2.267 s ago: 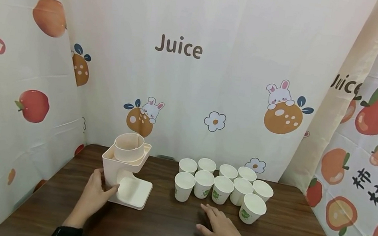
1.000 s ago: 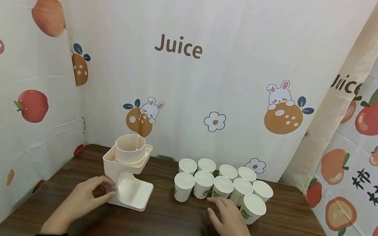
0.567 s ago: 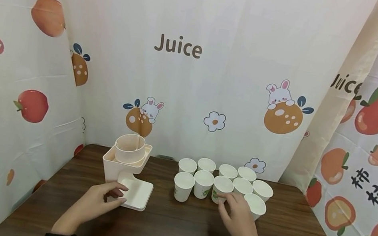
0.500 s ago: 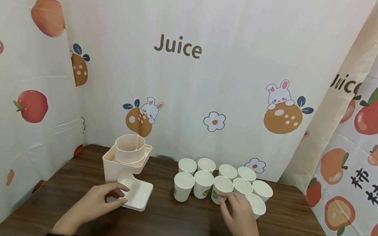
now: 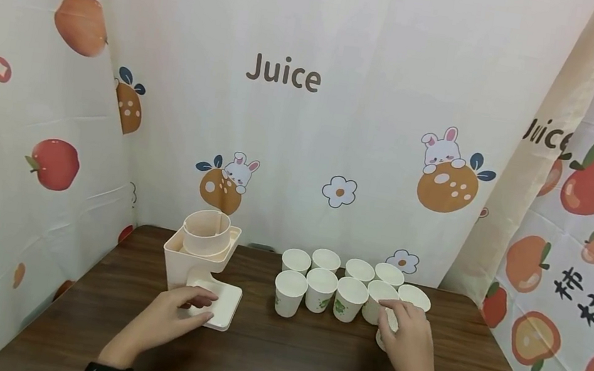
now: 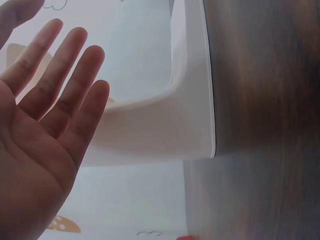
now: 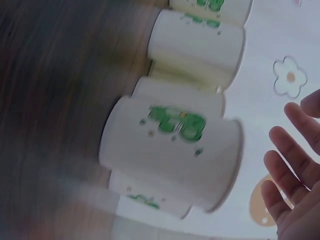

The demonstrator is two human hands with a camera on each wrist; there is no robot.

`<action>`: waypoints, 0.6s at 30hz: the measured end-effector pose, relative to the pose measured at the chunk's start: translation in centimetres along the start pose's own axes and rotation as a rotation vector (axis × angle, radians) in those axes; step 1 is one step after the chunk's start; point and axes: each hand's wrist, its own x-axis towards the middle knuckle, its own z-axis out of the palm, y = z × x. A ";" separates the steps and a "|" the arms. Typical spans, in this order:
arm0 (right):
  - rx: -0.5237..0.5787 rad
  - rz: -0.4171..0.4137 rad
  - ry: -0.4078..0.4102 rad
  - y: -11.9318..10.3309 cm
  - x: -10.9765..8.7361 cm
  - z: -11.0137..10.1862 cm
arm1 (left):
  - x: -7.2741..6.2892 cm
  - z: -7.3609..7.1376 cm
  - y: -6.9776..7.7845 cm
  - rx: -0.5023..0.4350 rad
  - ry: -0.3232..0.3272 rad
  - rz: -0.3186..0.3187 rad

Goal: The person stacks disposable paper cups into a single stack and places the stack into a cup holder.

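A cream plastic stand (image 5: 180,267) with a round ring on top and a square base plate (image 5: 225,308) stands on the left of the table in the head view. My left hand (image 5: 167,316) hovers over the base plate's near-left side, fingers loosely bent and holding nothing. The left wrist view shows its fingers apart beside the stand's wall (image 6: 155,132). At the right, my right hand (image 5: 412,341) is over the nearest white paper cup (image 5: 381,341), hiding much of it. In the right wrist view, the spread fingers (image 7: 285,170) are apart from that green-printed cup (image 7: 170,160).
Several more white paper cups (image 5: 320,293) stand upright in two rough rows behind the nearest one. The dark wooden table (image 5: 260,364) is bounded by a fruit-print curtain (image 5: 291,146) at the back and both sides.
My left hand has left the stand's column and moved right over the base plate. My right hand has travelled right, past the front row, to the nearest cup. The cups stay in place.
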 end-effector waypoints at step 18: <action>-0.030 0.186 -0.159 2.4 -1.6 -0.2 | 0.4 1.7 -0.1 -0.028 -0.045 0.023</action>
